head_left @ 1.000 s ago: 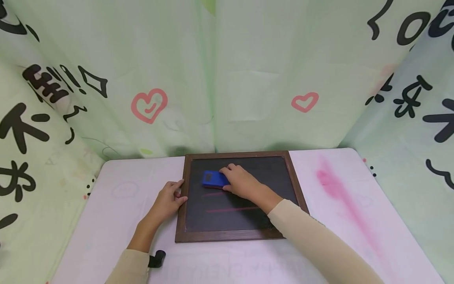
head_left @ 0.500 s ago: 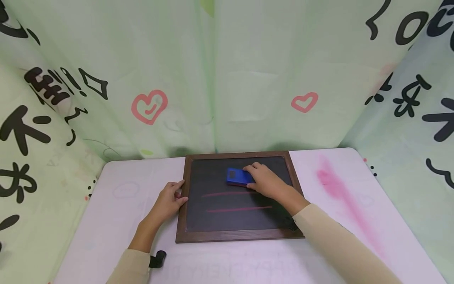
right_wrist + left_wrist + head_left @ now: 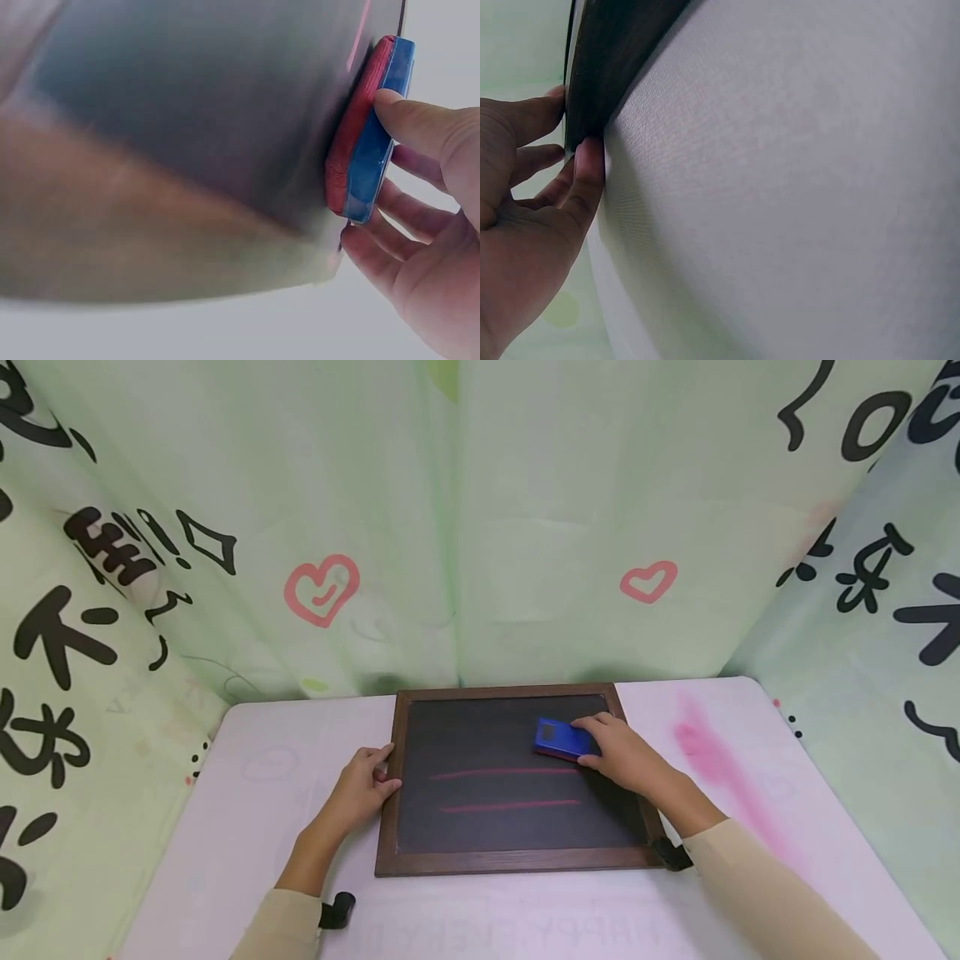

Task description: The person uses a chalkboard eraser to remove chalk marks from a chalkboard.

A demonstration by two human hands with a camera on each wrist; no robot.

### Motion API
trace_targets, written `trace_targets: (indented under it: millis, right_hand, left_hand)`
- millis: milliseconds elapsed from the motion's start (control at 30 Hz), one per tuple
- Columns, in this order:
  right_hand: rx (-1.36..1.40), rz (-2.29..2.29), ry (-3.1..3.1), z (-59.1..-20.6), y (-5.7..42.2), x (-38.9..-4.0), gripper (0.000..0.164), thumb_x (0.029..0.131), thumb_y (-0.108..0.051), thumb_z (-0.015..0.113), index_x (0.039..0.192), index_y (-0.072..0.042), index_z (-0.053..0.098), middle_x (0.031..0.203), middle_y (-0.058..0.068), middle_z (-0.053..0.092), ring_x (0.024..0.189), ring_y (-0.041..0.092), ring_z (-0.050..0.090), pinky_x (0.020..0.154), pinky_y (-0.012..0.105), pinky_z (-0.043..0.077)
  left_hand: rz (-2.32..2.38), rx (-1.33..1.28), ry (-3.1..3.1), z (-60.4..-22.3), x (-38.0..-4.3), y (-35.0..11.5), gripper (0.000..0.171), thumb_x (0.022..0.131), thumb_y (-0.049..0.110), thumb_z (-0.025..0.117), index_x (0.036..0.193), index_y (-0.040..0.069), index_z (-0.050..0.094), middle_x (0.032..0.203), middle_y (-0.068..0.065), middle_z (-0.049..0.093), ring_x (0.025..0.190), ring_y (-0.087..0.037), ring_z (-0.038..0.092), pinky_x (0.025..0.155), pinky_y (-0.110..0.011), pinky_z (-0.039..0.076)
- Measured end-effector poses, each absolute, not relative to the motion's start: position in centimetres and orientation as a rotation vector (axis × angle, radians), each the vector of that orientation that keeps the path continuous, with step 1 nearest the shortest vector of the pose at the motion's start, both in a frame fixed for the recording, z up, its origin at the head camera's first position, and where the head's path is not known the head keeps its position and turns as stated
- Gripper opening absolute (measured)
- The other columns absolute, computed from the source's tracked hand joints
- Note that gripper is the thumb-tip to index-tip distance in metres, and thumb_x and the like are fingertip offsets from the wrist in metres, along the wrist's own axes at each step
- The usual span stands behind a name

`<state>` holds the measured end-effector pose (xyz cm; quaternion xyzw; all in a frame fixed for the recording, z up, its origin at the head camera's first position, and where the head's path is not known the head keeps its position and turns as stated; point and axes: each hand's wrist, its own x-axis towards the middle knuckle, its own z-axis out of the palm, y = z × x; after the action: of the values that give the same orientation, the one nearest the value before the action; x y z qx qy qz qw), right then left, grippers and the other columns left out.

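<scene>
A blue chalkboard eraser (image 3: 563,739) with red felt underneath lies on the upper right of a black chalkboard (image 3: 465,735) in a brown wooden frame. My right hand (image 3: 626,758) grips the eraser at its right end, thumb on the near side and fingers on the far side. In the right wrist view the red felt (image 3: 358,131) faces the board. My left hand (image 3: 360,787) touches the left side of the frame, index finger and thumb spread apart along it. Two pink chalk lines (image 3: 510,807) run across the board below the eraser.
The board lies on a white table (image 3: 300,752) whose right part carries a pink smear (image 3: 705,747). A pale green curtain (image 3: 525,543) with black characters and red hearts surrounds the back and sides.
My right hand has slid the eraser rightward across the upper board, from left of the middle to near the right side. My left hand stays at the frame.
</scene>
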<state>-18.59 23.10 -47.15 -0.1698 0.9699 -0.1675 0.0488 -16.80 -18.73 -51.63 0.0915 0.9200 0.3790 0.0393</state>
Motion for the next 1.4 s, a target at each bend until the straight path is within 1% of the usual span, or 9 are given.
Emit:
trace_targets:
  millis: [200, 567, 833, 1033, 1167, 1300, 1400]
  right_hand:
    - [-0.483, -0.533, 2.958, -47.0, 25.0, -17.8, 0.056, 0.092, -0.015, 0.079, 0.14, 0.001, 0.057, 0.131, 0.027, 0.059, 0.122, 0.047, 0.058, 0.103, 0.059, 0.048]
    - [-0.502, -0.518, 2.976, -47.1, 25.4, -17.1, 0.056, 0.091, -0.015, 0.08, 0.139, 0.002, 0.057, 0.127, 0.026, 0.06, 0.118, 0.046, 0.059, 0.1, 0.058, 0.05]
    - [-0.53, -0.541, 2.967, -47.2, 25.0, -16.1, 0.056, 0.091, -0.017, 0.08, 0.138, 0.002, 0.058, 0.13, 0.026, 0.059, 0.12, 0.046, 0.059, 0.1, 0.058, 0.051]
    - [-0.595, -0.533, 2.985, -47.1, 24.7, -15.5, 0.055, 0.089, -0.015, 0.082, 0.135, 0.003, 0.06, 0.126, 0.023, 0.062, 0.117, 0.042, 0.06, 0.099, 0.056, 0.051]
    - [-0.637, -0.509, 3.0, -47.1, 24.3, -15.5, 0.054, 0.088, -0.016, 0.083, 0.134, 0.004, 0.061, 0.123, 0.022, 0.063, 0.114, 0.039, 0.062, 0.097, 0.054, 0.053]
    - [-0.659, -0.479, 2.998, -47.1, 23.5, -15.7, 0.055, 0.089, -0.018, 0.082, 0.135, 0.002, 0.061, 0.124, 0.02, 0.063, 0.114, 0.038, 0.061, 0.097, 0.053, 0.053]
    - [-0.665, -0.454, 2.984, -47.2, 22.8, -15.9, 0.055, 0.09, -0.021, 0.081, 0.137, 0.0, 0.06, 0.126, 0.02, 0.063, 0.115, 0.037, 0.061, 0.098, 0.053, 0.053]
  left_hand:
    - [1.155, 0.289, 2.821, -51.6, -16.8, -18.8, 0.061, 0.091, 0.002, 0.076, 0.145, -0.009, 0.052, 0.121, -0.023, 0.057, 0.089, -0.022, 0.056, 0.075, -0.032, 0.048]
    - [1.166, 0.289, 2.816, -51.6, -16.7, -18.6, 0.061, 0.09, 0.001, 0.076, 0.145, -0.009, 0.052, 0.121, -0.024, 0.057, 0.089, -0.022, 0.056, 0.075, -0.032, 0.048]
    - [1.16, 0.294, 2.82, -51.6, -16.8, -18.8, 0.061, 0.09, 0.001, 0.076, 0.145, -0.009, 0.052, 0.121, -0.024, 0.057, 0.089, -0.022, 0.056, 0.075, -0.032, 0.048]
    - [1.151, 0.284, 2.82, -51.6, -16.8, -18.7, 0.062, 0.091, 0.002, 0.076, 0.146, -0.009, 0.051, 0.121, -0.023, 0.057, 0.089, -0.022, 0.055, 0.075, -0.032, 0.047]
    - [1.153, 0.287, 2.82, -51.6, -16.8, -18.6, 0.061, 0.091, 0.002, 0.076, 0.146, -0.008, 0.051, 0.121, -0.023, 0.057, 0.09, -0.023, 0.055, 0.076, -0.032, 0.047]
    - [1.184, 0.312, 2.833, -51.5, -16.6, -18.6, 0.061, 0.089, 0.001, 0.077, 0.145, -0.009, 0.052, 0.119, -0.025, 0.056, 0.089, -0.024, 0.056, 0.076, -0.034, 0.047]
    - [1.192, 0.35, 2.853, -51.4, -16.5, -18.6, 0.061, 0.088, 0.0, 0.078, 0.142, -0.011, 0.053, 0.117, -0.025, 0.057, 0.086, -0.023, 0.055, 0.073, -0.032, 0.047]
